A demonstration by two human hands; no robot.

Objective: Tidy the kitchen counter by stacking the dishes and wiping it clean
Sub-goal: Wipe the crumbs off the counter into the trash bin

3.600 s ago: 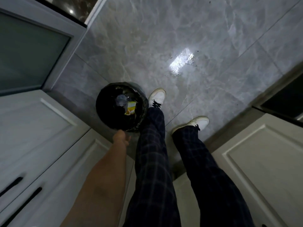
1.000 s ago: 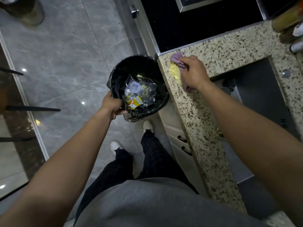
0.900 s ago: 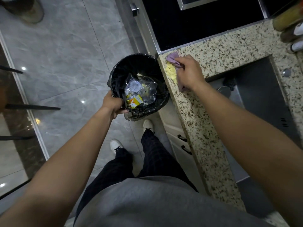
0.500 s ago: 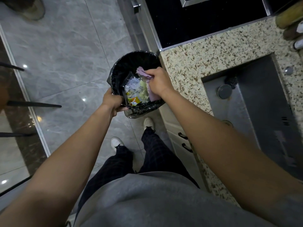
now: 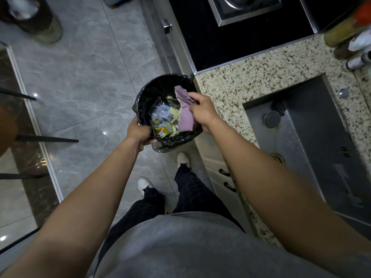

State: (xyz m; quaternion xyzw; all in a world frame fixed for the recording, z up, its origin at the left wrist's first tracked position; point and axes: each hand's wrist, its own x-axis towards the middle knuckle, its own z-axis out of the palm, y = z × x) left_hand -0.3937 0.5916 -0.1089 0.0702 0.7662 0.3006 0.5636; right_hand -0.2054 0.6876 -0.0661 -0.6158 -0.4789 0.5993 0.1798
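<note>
Roughly fwd-back: cloth [image 5: 185,119] over bin [image 5: 148,93]

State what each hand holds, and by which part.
Left hand grips the bin by its near rim; right hand pinches the purple cloth near its middle.

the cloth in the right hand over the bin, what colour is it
Pale purple cloth, pinched by the right hand; seen in the head view.

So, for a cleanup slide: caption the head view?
Left hand holds the lined bin beside the granite counter; right hand holds a purple cloth over it.
</note>
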